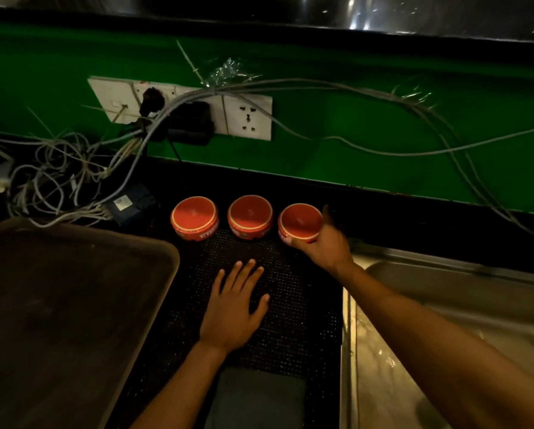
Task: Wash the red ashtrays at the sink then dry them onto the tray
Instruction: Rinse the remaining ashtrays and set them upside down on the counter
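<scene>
Three round red ashtrays stand in a row at the back of a black perforated mat (284,305): the left ashtray (194,216), the middle ashtray (250,215) and the right ashtray (299,222). My right hand (324,243) grips the right ashtray from its right side, thumb at the near rim, and the ashtray is tilted toward me. My left hand (234,308) rests flat on the mat in front of the middle ashtray, fingers spread and straight. A dark brown tray (154,249) lies to the left of the mat. The steel sink (445,292) is on the right.
A green wall behind carries a white socket strip (247,117) with plugs, and loose grey cables (61,178) pile at the back left beside a small dark adapter box (129,202). A folded dark cloth (253,397) lies at the mat's near edge.
</scene>
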